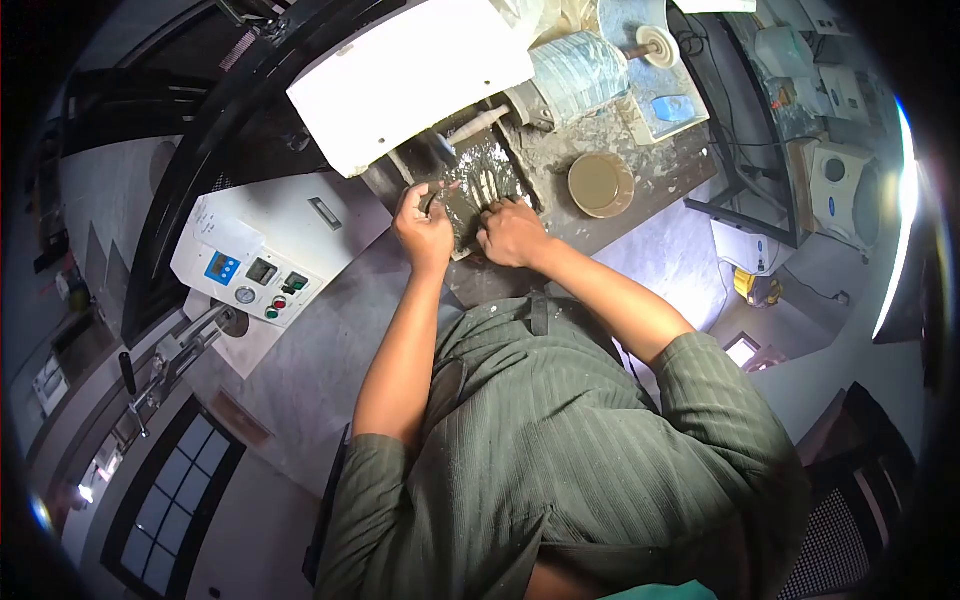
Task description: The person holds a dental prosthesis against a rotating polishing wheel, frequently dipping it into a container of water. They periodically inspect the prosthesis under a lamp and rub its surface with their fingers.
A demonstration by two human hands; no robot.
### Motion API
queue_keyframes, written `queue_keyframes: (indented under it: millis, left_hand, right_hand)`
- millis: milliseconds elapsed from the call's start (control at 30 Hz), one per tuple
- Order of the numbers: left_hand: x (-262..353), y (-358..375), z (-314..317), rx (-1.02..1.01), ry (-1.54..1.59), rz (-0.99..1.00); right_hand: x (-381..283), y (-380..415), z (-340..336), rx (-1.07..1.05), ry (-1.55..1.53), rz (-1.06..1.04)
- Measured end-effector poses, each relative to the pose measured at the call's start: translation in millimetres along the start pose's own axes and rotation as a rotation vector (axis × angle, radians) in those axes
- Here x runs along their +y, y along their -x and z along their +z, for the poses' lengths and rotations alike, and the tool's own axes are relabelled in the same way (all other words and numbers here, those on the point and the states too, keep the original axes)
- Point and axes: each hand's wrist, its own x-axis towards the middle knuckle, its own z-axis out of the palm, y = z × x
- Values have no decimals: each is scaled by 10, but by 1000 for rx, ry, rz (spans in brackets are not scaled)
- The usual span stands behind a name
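Note:
My left hand (424, 232) is at the left side of a tray of wet grey slurry (462, 212), under a polishing machine's white hood (410, 80). Its thumb and forefinger are curled together; anything between them is too small to tell. My right hand (514, 234) reaches into the same tray, its fingers stretched forward and coated in slurry. A pale tapered spindle (478, 126) sticks out above the tray, with a blurred dark wheel (441, 146) at its left end. Right of my right hand stands a round bowl (601, 185) of grey-brown liquid.
A plastic-wrapped motor (580, 75) carries a white wheel (656, 47) on its far shaft. A blue block (673, 108) lies in a white tray at the bench's right. At left stands a white machine with a control panel (258, 280). A yellow object (757, 288) sits at lower right.

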Motion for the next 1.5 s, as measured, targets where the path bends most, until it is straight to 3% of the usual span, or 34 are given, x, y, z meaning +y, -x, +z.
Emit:
queue_keyframes:
  millis: [33,100,167,233,267,333,367,467,567,733,800,933,1000,1133,1233,1400,1500]
  left_hand:
    - [-47,-1,7,-3,2,-1]
    - [-127,-19,20,-21,-8,-75]
    - [-193,-38,19,-38,-4,-90]
    - [-162,-57,39,-55,0,-106]
    - [-145,-61,50,-36,46,-129]
    - [-121,-68,80,-25,92,-148]
    - [-123,-78,89,7,129,-196]
    - [-81,-169,104,59,155,-245]
    - [-78,-238,141,85,162,-257]
    - [-150,-398,220,91,154,-356]
    - [-191,-470,253,197,329,-455]
    - [-200,-473,161,123,251,-444]
    - [-190,-386,80,28,204,-284]
    - [-87,-215,54,35,231,-156]
    - [-120,-249,146,87,325,-282]
    - [-110,-216,199,86,242,-219]
    - [-272,-348,259,105,209,-303]
  right_hand:
    - [32,-21,-66,-1,0,3]
    - [133,-122,-243,-156,-453,132]
    - [185,-167,-314,11,-850,59]
    - [66,-139,-516,310,-775,-107]
    - [39,-176,-494,315,-775,-104]
    - [44,-277,-393,547,-441,-305]
    - [78,-299,-321,555,-440,-299]
    - [111,-426,-157,402,-735,160]
    - [148,-590,-40,354,-887,310]
    - [162,-759,-34,360,-897,411]
    - [134,-792,-41,360,-891,451]
    - [56,-770,40,473,-847,377]
    - [-21,-697,62,495,-855,364]
    - [-163,-617,64,508,-1033,431]
    - [-193,-625,67,559,-1062,525]
    - [-146,-616,73,605,-1034,523]
    - [-113,-716,62,586,-1012,643]
